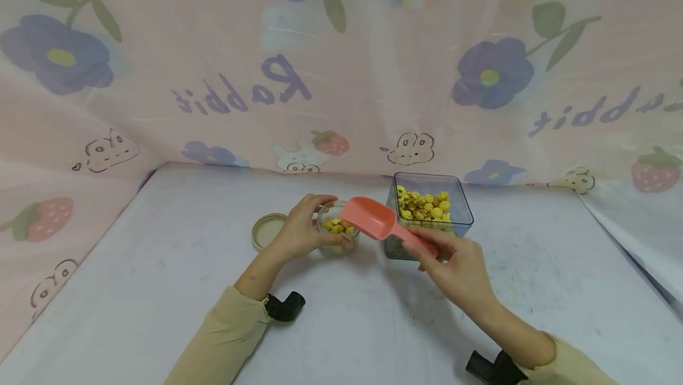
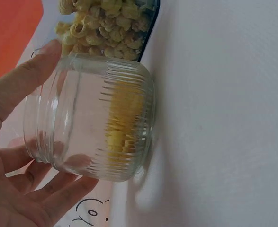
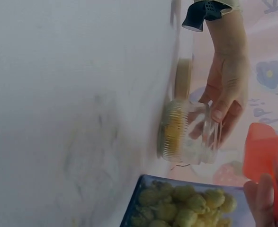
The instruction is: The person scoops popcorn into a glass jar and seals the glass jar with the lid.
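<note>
A clear glass jar (image 2: 89, 118) with a ribbed base stands on the table, a layer of yellow popcorn (image 2: 124, 125) at its bottom. Around its upper part curl the fingers and thumb of my left hand (image 1: 300, 231). My right hand (image 1: 453, 263) grips the handle of a coral-pink scoop (image 1: 373, 219), whose bowl hovers near the jar's mouth, just right of it. The scoop's bowl looks bare in the head view. Behind the scoop handle sits a clear bluish square container (image 1: 463, 207), partly filled with yellow popcorn (image 1: 424, 204).
A round jar lid (image 1: 267, 231) with a gold rim lies on the white table (image 1: 341, 325), left of the jar and beside my left hand. A printed pink curtain (image 1: 363, 88) hangs at the back and sides of the table.
</note>
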Motion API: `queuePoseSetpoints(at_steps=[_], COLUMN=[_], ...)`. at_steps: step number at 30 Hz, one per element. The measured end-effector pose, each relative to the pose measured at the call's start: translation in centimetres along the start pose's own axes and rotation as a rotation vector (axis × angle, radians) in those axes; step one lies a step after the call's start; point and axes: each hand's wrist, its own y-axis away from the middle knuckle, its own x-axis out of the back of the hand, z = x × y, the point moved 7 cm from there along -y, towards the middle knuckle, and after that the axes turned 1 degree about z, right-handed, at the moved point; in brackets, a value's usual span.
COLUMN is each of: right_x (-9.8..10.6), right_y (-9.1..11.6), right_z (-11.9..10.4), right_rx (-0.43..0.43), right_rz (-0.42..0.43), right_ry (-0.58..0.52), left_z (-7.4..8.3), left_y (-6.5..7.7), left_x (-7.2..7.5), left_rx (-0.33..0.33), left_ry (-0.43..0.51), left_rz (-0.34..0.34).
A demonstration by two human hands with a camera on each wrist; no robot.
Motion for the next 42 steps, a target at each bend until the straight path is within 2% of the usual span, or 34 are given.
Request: queuePoseSetpoints(at_steps=[13,21,26,34,42], right_x=[1.6,3.0,4.1,5.7,7.1], right_y=[-0.2,-0.1,-0.2,0.0,-0.1], right_z=[-0.4,-0.6,-0.5,0.0,0.5], right_rx=[-0.008,0.011,-0.002,-0.007,0.037], right_rz=[0.026,0.078,0.104,0.142,0.182], right_ry=[-0.018,-0.027,-0.011,0.023,0.069], left_z=[0.2,0.6,1.4,4.2,5.5], left_y=[0.1,0.2,0.0,-0.7,-1.7], left_x=[-0.1,-0.5,-0.9,-1.2,-2.1], left_rx=[0.039,0.081,0.039,-0.095,-0.115], left_ry=[-0.008,-0.043,-0.041,-0.069,-0.038], left_rz=[-0.011,-0.05,-0.058,-0.004,-0.018])
